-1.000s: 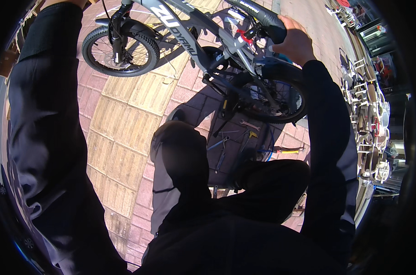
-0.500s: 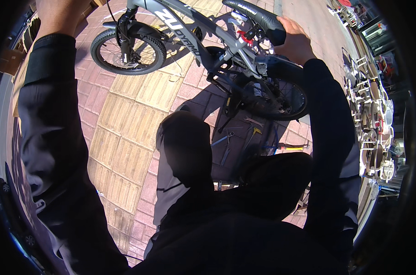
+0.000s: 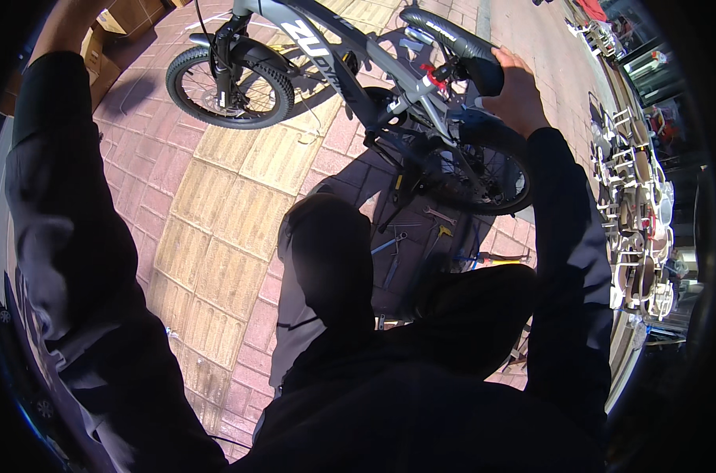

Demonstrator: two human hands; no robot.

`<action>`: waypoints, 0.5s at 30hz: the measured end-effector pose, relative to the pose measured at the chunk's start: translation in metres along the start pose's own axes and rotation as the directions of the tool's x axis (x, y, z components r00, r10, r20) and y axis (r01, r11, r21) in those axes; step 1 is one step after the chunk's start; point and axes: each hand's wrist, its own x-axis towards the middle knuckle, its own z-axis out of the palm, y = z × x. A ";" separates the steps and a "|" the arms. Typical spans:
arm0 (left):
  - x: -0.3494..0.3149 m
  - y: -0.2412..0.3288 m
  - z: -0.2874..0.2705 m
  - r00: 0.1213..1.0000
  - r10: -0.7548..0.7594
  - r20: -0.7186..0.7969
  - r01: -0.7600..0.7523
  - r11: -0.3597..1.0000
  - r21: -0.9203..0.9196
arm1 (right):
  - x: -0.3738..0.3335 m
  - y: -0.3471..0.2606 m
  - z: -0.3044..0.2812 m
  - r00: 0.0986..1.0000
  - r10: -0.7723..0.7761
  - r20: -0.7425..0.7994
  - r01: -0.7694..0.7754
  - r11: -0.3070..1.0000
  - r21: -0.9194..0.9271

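Observation:
A grey bicycle (image 3: 338, 67) stands across the top of the view, with its front wheel (image 3: 186, 102) at left and its rear wheel (image 3: 520, 197) at right. My right hand (image 3: 517, 94) grips the wide end of its black saddle (image 3: 456, 43), thumb on the near side and fingers over the far side. Below the saddle shows a red clamp (image 3: 433, 76). At the upper left edge, only the wrist and lower part of my left hand (image 3: 68, 22) show. Its fingers lie beyond the picture, so what it touches is hidden.
On the shaded paving near my knees lie an open-ended wrench (image 3: 440, 215), a blue-handled wrench (image 3: 387, 244), a yellow-handled tool (image 3: 443, 232) and another tool with a yellow handle (image 3: 506, 260). Cardboard boxes (image 3: 129, 39) sit at upper left. Racks of sunglasses (image 3: 638, 213) line the right.
The bicycle has shifted slightly right and nearer in the picture, my right hand staying on the saddle. My left forearm has swung outward to the left, uncovering more of the cardboard boxes.

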 end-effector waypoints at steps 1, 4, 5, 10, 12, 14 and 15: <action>-0.007 -0.006 -0.009 0.999 -0.006 0.042 0.005 1.000 0.025 | -0.004 -0.005 -0.001 1.000 0.006 -0.005 -0.006 1.000 -0.003; -0.014 -0.022 -0.022 0.986 -0.044 0.161 0.023 0.991 0.132 | -0.022 -0.024 -0.006 0.999 0.008 -0.034 -0.008 1.000 -0.002; -0.008 -0.027 -0.020 0.979 -0.067 0.194 0.030 0.982 0.188 | -0.028 -0.030 -0.010 0.999 0.018 -0.032 -0.017 0.999 0.032; -0.014 -0.073 -0.024 0.944 -0.019 0.330 -0.174 0.821 0.544 | -0.054 -0.055 -0.021 0.993 -0.013 -0.113 0.021 0.997 0.069; -0.037 -0.085 -0.028 0.937 0.187 0.294 -0.336 0.710 0.618 | -0.063 -0.060 -0.026 0.997 0.021 -0.070 -0.019 0.999 0.026; -0.052 -0.085 -0.034 0.986 -0.046 0.159 -0.025 0.908 0.419 | -0.075 -0.067 -0.031 0.997 0.011 -0.076 -0.006 0.998 0.063; -0.060 -0.082 -0.038 0.981 -0.126 0.149 0.054 0.907 0.418 | -0.080 -0.070 -0.035 0.996 -0.002 -0.090 0.008 0.997 0.071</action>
